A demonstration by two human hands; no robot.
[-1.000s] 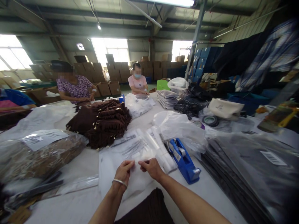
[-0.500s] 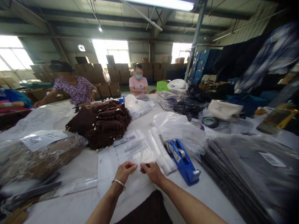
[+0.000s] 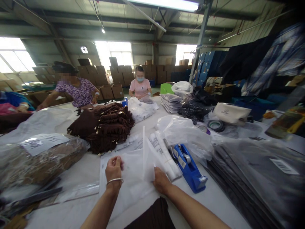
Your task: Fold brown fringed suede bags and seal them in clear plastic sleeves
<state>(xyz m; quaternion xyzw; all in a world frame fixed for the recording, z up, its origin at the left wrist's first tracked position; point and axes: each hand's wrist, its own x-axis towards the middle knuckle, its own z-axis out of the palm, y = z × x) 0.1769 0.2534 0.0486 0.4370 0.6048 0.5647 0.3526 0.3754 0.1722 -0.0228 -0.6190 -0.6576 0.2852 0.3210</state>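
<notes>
A translucent plastic bag point(image 3: 133, 163) is spread between my two hands above the white table, with an upright fold near its right side. My left hand point(image 3: 114, 168), with a bangle on the wrist, is closed on the bag's left edge. My right hand point(image 3: 161, 180) pinches its right edge; some of the fingertips are hidden behind the plastic. A dark brown fabric piece point(image 3: 152, 216) lies close in front of me, between my forearms. Just right of my right hand are rolled printed plastic bags point(image 3: 166, 159) and a blue tape dispenser point(image 3: 189, 168).
Brown fringed bags point(image 3: 102, 125) are piled at left centre, behind a plastic-wrapped bundle point(image 3: 47, 159). Dark grey items in clear plastic point(image 3: 252, 171) cover the right side. A cream pouch point(image 3: 231, 113) and tape roll point(image 3: 215, 126) sit farther back. Two people work across the table.
My hands have moved apart, the left one leftward and the right slightly down and right. The plastic bag is now stretched and raised between them.
</notes>
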